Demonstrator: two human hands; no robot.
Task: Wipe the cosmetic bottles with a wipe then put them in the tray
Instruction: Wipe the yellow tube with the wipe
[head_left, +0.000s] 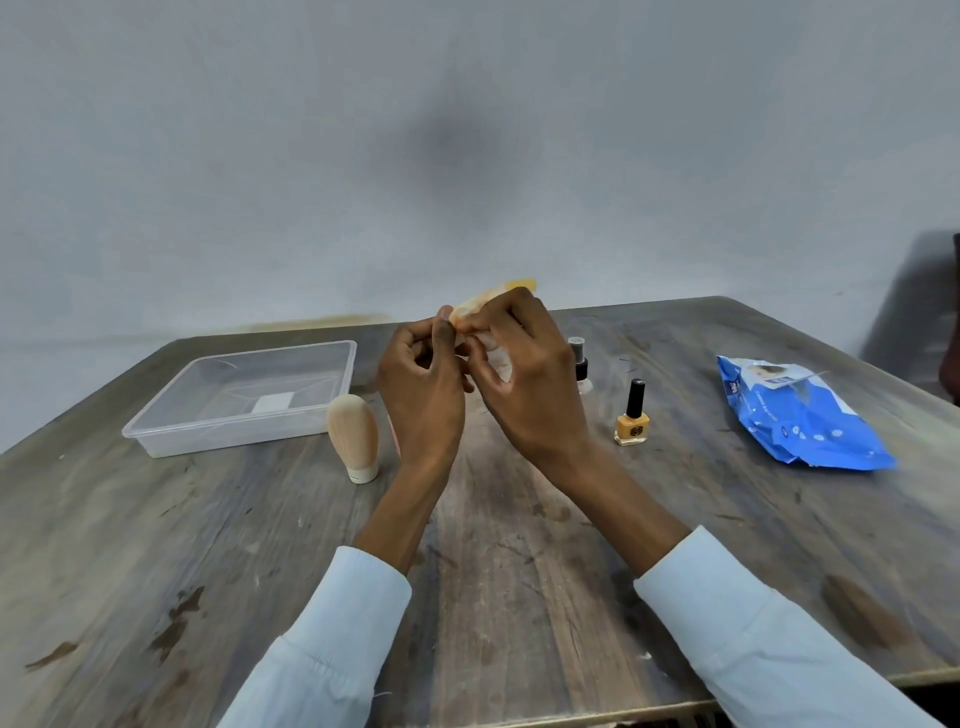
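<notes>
Both hands are raised above the table's middle. My left hand (423, 384) and my right hand (524, 374) together hold a small orange-tinted cosmetic bottle (511, 289), whose top sticks out above the fingers. A white wipe (493, 356) shows between the right hand's fingers. A beige tube (353, 436) stands upside down on its cap to the left of the hands. An orange nail polish bottle (632, 421) with a black cap stands to the right. A small spray bottle (579, 364) stands behind my right hand, partly hidden. The clear plastic tray (156, 431) lies at the left.
A blue pack of wipes (800, 415) lies at the right on the worn wooden table (519, 571). A grey wall rises behind the table's far edge. A dark shape shows at the right border.
</notes>
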